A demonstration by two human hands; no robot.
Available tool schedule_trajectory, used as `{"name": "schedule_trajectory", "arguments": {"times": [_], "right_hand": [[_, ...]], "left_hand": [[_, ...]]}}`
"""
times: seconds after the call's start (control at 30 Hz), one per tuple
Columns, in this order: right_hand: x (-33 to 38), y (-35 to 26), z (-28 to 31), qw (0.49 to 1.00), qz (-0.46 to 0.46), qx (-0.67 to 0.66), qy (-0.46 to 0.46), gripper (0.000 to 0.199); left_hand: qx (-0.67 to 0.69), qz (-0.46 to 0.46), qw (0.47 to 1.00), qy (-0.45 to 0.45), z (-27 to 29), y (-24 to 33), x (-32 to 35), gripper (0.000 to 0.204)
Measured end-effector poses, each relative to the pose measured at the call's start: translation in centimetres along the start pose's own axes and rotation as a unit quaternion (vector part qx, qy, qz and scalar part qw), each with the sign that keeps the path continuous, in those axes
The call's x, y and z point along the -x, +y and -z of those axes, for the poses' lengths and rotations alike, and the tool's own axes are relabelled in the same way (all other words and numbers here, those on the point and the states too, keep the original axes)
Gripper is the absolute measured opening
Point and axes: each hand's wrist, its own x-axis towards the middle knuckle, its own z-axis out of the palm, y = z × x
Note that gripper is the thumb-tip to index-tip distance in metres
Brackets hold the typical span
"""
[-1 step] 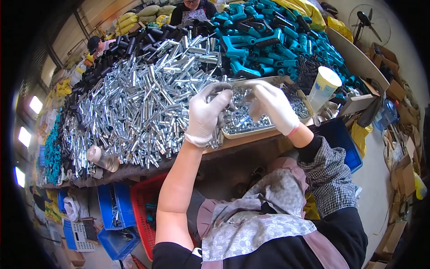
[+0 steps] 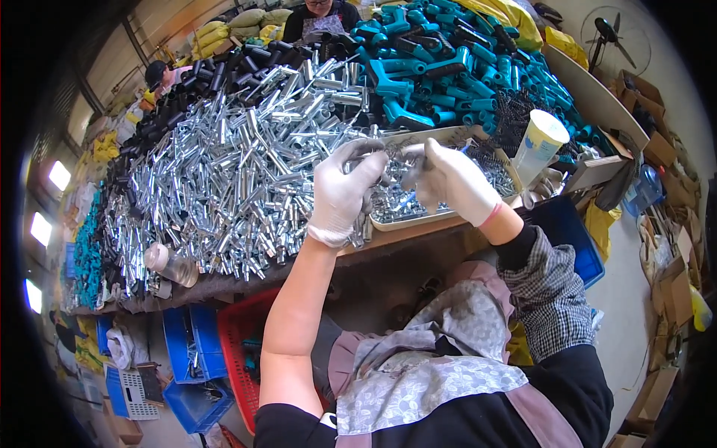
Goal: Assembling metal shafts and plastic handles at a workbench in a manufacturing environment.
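Both your gloved hands, left hand point(image 2: 345, 190) and right hand point(image 2: 450, 181), are closed on small metal parts point(image 2: 394, 166) above the tray point(image 2: 418, 218), apparently mid-assembly; next, align them squarely.

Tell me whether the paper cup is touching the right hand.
Apart. The head view shows the paper cup standing at the tray's far right corner, with small metal parts visible between it and the gloved right hand.

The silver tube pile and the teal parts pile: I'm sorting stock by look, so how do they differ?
The silver tube pile is shiny bare metal, straight pieces, on the left. The teal parts pile is matte blue-green, with angled shapes, further back on the right. Both lie loose in heaps on the table.
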Motion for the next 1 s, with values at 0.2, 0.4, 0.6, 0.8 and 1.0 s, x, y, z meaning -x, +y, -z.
{"name": "schedule_trajectory", "arguments": {"times": [0.2, 0.4, 0.6, 0.8, 1.0], "right_hand": [[1.1, 2.1, 1.2, 0.643, 0.508, 0.567, 0.084, 0.032], [3.9, 3.4, 7.1, 0.66, 0.362, 0.624, 0.211, 0.028], [4.1, 4.7, 9.2, 0.65, 0.276, 0.681, 0.193, 0.018], [6.8, 6.3, 1.8, 0.761, 0.324, 0.527, 0.197, 0.019], [8.4, 11.8, -3.8, 0.967, -0.053, -0.244, -0.051, 0.045]], "left_hand": [[0.132, 0.102, 0.986, 0.014, 0.8, -0.4, 2.4, 0.033], [0.201, 0.134, 0.968, 0.065, 3.1, -1.8, 5.5, 0.042], [0.174, 0.153, 0.971, 0.063, 1.3, -3.4, 7.2, 0.043], [0.184, 0.099, 0.974, 0.084, -1.1, -4.7, 8.8, 0.039], [0.13, 0.047, 0.987, 0.076, -2.9, -5.4, 10.6, 0.041]]}}
